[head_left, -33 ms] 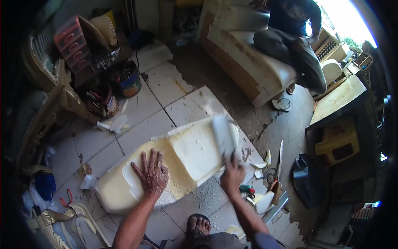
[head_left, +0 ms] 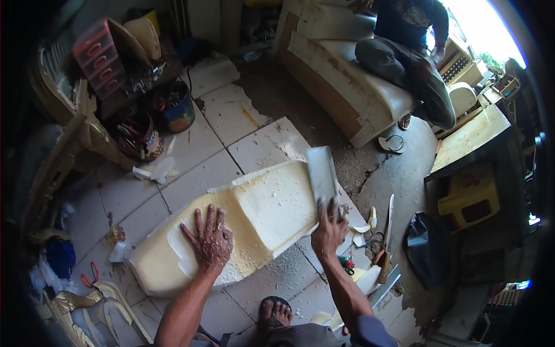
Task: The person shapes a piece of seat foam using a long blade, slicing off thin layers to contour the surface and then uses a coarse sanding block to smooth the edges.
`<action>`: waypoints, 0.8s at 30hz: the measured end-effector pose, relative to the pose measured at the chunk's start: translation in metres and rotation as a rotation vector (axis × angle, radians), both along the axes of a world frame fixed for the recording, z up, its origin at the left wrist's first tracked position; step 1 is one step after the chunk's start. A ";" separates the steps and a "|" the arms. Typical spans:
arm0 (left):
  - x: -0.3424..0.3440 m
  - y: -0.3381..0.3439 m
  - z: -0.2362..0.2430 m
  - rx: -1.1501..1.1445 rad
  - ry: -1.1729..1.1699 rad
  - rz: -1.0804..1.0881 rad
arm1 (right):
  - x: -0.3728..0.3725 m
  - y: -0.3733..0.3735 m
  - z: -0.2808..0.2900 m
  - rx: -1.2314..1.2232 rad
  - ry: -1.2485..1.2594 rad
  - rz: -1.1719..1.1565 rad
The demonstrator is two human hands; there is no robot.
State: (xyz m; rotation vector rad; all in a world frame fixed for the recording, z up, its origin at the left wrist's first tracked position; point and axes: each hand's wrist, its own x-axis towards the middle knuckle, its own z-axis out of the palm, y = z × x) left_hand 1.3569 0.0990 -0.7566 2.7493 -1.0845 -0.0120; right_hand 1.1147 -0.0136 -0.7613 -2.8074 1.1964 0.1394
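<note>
A long cream motorcycle seat foam (head_left: 277, 199) lies slantwise on the tiled floor, with a dip in its middle and loose crumbs on its surface. My left hand (head_left: 211, 243) rests flat on it left of the dip, fingers spread and dusted with crumbs. At the foam's far right end, my right hand (head_left: 329, 231) grips the near end of a flat grey rectangular board (head_left: 322, 170). The board lies along that end edge, slightly smeared by motion; its underside is hidden.
A long knife (head_left: 388, 231) and foam scraps lie right of my right hand. Tool buckets (head_left: 180, 113) stand by a red drawer unit (head_left: 98, 58) at upper left. Another person (head_left: 404, 58) sits on a pale sofa (head_left: 341, 63) at upper right. My foot (head_left: 276, 312) is below the foam.
My right hand and the grey board have shifted right, from over the foam's end to its outer edge. My left hand remains on the foam.
</note>
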 end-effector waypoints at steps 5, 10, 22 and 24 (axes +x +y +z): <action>0.006 0.008 0.006 -0.006 0.041 0.051 | 0.049 -0.052 0.011 0.031 -0.026 -0.134; 0.007 0.008 0.001 -0.025 0.065 0.072 | 0.025 -0.064 0.008 -0.025 -0.190 -0.099; 0.004 0.006 0.005 -0.077 0.162 0.046 | 0.008 -0.028 -0.027 -0.021 -0.114 -0.115; 0.004 0.010 0.017 -0.054 0.214 0.052 | 0.026 -0.032 -0.029 -0.094 -0.051 -0.200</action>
